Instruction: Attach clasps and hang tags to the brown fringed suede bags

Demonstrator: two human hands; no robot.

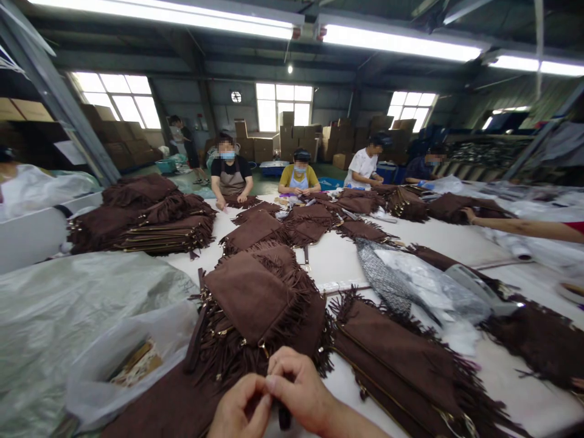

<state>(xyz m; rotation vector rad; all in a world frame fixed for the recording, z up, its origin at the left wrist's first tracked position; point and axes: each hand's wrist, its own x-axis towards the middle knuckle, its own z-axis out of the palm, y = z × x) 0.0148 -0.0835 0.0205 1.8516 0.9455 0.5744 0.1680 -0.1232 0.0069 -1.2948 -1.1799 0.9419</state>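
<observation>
My left hand (241,404) and my right hand (301,386) meet at the bottom centre, both closed in a pinch with their fingertips together. Below the fingers hangs a short piece of dark brown strap (284,417); the fingers cover most of it. Just beyond my hands lies a pile of brown fringed bags (253,295), with small gold-coloured clasps along the edges. To the right of my right hand lies another fringed bag (396,353) with a gold zipper. A brown piece (159,401) stretches out at the lower left, partly under the pile.
A clear plastic bag (173,340) with small pieces inside stands at left, on plastic sheeting (91,304). Stacked brown bags (146,213) rise behind it. Plastic wrap and patterned grey material (383,280) lie at right. Several people sit across the white table (337,261); another person's arm (520,226) reaches in from the right.
</observation>
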